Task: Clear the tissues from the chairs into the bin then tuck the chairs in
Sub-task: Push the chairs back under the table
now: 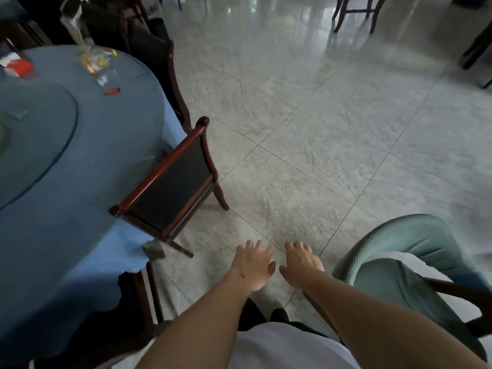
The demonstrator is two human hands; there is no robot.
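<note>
My left hand and my right hand hang side by side over the tiled floor, fingers relaxed and spread, holding nothing. A dark wooden chair with a black padded back stands pushed against the round table with the blue cloth, up and to the left of my hands. Another dark chair stands further along the table's edge. A grey crumpled tissue-like scrap shows at the cloth's edge below the near chair. No bin is in view.
A person in pale green trousers sits on a chair at the right, close to my right arm. On the table lie a clear bag of snacks, a red box and a small orange item. More chairs stand far back.
</note>
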